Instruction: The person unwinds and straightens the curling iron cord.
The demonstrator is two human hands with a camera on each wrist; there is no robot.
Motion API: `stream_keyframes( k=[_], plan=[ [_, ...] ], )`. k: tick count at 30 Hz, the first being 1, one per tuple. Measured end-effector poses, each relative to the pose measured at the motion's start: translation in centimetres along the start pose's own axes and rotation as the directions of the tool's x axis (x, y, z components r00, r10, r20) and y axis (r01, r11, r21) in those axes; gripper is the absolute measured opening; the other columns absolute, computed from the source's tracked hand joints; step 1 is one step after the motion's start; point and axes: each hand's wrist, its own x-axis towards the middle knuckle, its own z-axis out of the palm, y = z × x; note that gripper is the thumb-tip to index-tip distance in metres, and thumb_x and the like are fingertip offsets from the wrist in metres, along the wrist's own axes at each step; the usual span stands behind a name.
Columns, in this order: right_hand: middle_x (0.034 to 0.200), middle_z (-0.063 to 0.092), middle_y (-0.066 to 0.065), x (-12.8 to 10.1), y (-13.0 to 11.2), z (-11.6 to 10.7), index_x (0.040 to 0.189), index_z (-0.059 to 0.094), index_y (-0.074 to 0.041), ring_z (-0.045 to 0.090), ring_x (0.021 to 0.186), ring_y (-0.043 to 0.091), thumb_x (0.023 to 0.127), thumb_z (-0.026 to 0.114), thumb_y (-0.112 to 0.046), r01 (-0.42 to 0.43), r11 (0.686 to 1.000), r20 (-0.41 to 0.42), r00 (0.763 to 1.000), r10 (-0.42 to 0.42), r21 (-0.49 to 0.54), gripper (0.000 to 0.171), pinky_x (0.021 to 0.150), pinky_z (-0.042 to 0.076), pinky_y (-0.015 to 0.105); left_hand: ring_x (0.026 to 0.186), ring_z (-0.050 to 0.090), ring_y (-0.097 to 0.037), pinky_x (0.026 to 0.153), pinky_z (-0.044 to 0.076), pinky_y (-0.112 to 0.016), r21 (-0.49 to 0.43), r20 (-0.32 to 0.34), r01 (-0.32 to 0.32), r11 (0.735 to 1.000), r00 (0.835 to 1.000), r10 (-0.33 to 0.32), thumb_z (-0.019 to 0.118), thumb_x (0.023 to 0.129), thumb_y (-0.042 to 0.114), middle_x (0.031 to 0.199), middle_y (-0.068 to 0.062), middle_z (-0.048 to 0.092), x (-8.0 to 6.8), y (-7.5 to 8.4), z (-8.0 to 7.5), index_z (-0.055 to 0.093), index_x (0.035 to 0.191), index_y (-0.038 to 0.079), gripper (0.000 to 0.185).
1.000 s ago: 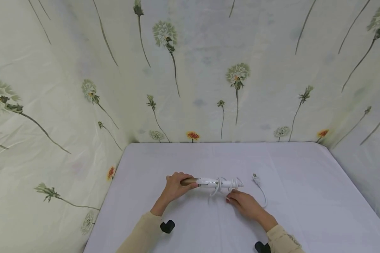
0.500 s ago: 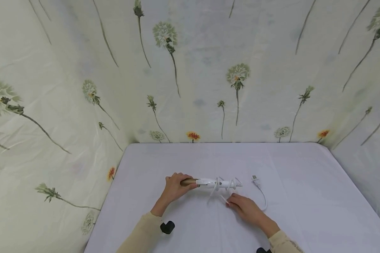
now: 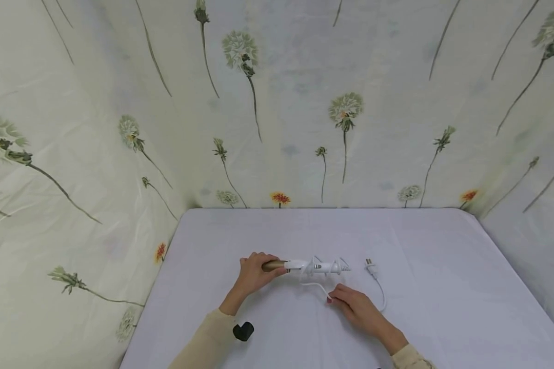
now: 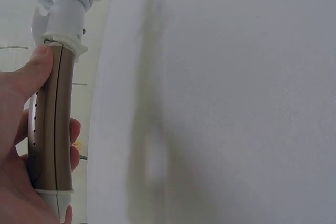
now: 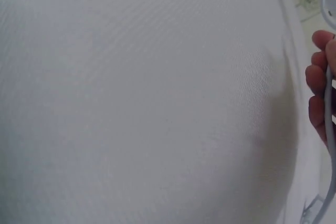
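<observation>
My left hand [image 3: 257, 272] grips the brown barrel of a hair straightener [image 3: 300, 265], held level with its white handle pointing right. In the left wrist view the thumb presses near the joint of the brown barrel [image 4: 56, 119], and fingertips show behind it. White power cord [image 3: 315, 284] is looped loosely round the handle, and one length of it runs down to my right hand [image 3: 357, 310], which pinches it. The right wrist view shows the cord [image 5: 329, 114] passing along the fingers. Part of the barrel is hidden by the left hand.
The cord's two-pin plug [image 3: 371, 267] lies on the white-covered table [image 3: 443, 287], right of the handle, its cord curving toward the right hand. A flower-printed curtain [image 3: 286, 102] rises behind the table. A black piece [image 3: 243, 331] sits by the left sleeve.
My right hand has moved slightly left and down, drawing a length of cord from the handle, where the loops now lie looser. The left hand holds almost still.
</observation>
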Motion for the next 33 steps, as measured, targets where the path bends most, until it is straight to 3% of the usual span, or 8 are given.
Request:
stream_keyframes(
  k=[12,16,24,33],
  plan=[
    [0.084,0.061,0.002,0.2,-0.5,-0.6,0.101,0.067,-0.004,0.05,0.065,0.004,0.089,0.058,0.005,0.059,0.972,-0.062,0.997,-0.046,0.229,0.017,0.059,0.04,0.011,0.08,0.053,-0.012,0.07,0.023,-0.032,-0.011,0.012,0.046,0.999,0.999,-0.046,0.068,0.077,0.057,0.093,0.006,0.07,0.0,0.0,-0.3,0.072,0.102,0.026,0.04],
    [0.086,0.061,0.004,0.6,-1.1,-1.3,0.102,0.064,-0.007,0.051,0.067,0.008,0.088,0.056,0.01,0.09,0.959,-0.073,0.995,-0.073,0.269,0.023,0.06,0.042,0.012,0.085,0.055,-0.014,0.071,0.023,-0.033,-0.017,0.007,0.08,0.997,0.997,-0.08,0.068,0.077,0.058,0.097,0.006,0.07,0.1,-0.3,-0.2,0.072,0.102,0.026,0.041],
    [0.089,0.061,0.004,1.2,-0.9,-1.8,0.101,0.062,-0.014,0.053,0.07,0.007,0.087,0.055,0.013,0.112,0.955,-0.16,0.985,-0.07,0.274,0.03,0.062,0.045,0.014,0.082,0.054,-0.014,0.069,0.022,-0.032,0.008,0.017,0.086,0.996,0.996,-0.086,0.067,0.077,0.059,0.095,0.005,0.07,-0.1,-0.4,-0.1,0.072,0.103,0.026,0.042],
    [0.093,0.061,-0.001,2.5,-1.0,-2.9,0.099,0.064,-0.005,0.051,0.069,0.007,0.083,0.058,0.018,0.115,0.97,-0.253,0.966,-0.058,0.214,0.028,0.061,0.042,0.011,0.078,0.052,-0.011,0.068,0.022,-0.031,0.036,0.018,0.047,0.998,0.999,-0.048,0.067,0.077,0.058,0.091,0.007,0.069,-0.3,-0.4,0.1,0.072,0.101,0.027,0.04]
  ],
)
